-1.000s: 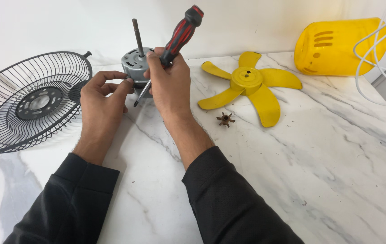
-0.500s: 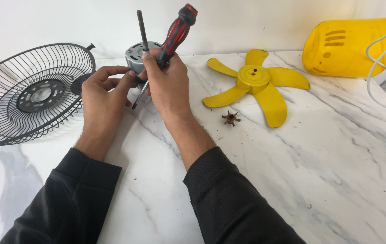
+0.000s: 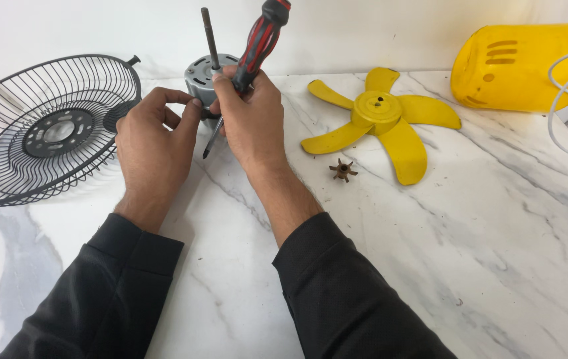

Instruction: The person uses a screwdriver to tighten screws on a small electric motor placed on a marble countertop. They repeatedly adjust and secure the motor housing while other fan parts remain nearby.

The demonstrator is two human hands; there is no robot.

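The small grey fan motor (image 3: 204,78) stands on the white marble tabletop (image 3: 483,226) at about twelve o'clock from the person, close to the back wall, with its dark shaft (image 3: 209,36) rising nearly upright out of the top. Both hands meet at its near side. The left hand (image 3: 153,143) comes in from seven o'clock with fingers curled; thumb and forefinger pinch toward the motor's lower edge, though what sits between them is hidden. The right hand (image 3: 252,116) has its grip closed around a red-and-black screwdriver (image 3: 257,46). The tool's long axis is tilted: the handle points to one o'clock above the knuckles, and the thin blade runs down toward seven o'clock, its tip ending in the gap between the two hands, just below the motor body. The motor lies directly ahead of both grips, the two hands about equally near, the right touching its top near the shaft.

A black wire fan guard (image 3: 45,129) lies at ten o'clock, a yellow fan blade (image 3: 380,116) at two o'clock with a small brown star-shaped nut (image 3: 343,169) just beside it, and a yellow housing (image 3: 526,63) farther out at two o'clock.
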